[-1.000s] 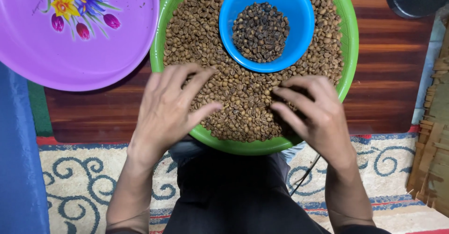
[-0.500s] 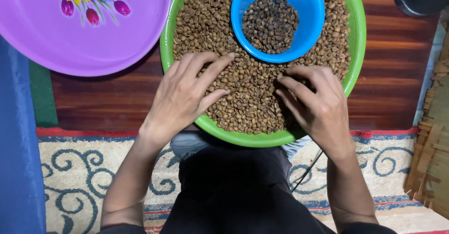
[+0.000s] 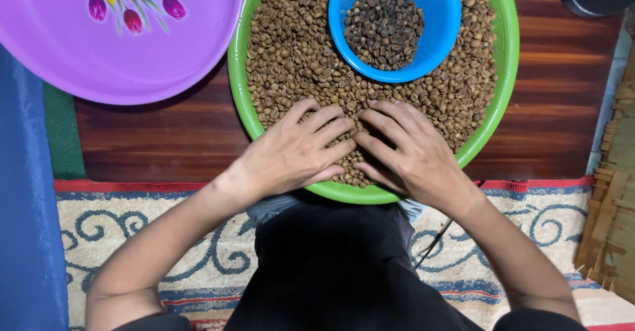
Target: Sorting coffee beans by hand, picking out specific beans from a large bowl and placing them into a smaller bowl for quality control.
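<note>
- Resting flat on the brown beans (image 3: 291, 60) at the near side of the green basin (image 3: 506, 60): left hand (image 3: 294, 152) and right hand (image 3: 407, 152), fingers spread, gripping nothing.
- Beans look light, hard, loose and rolly; best pinched singly or scooped.
- Blue bowl (image 3: 443, 13) of darker beans sits in the basin.

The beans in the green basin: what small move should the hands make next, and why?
Probably spread the left hand and right hand apart: both lie flat together on the beans near the green basin front rim, hiding those beneath.
</note>
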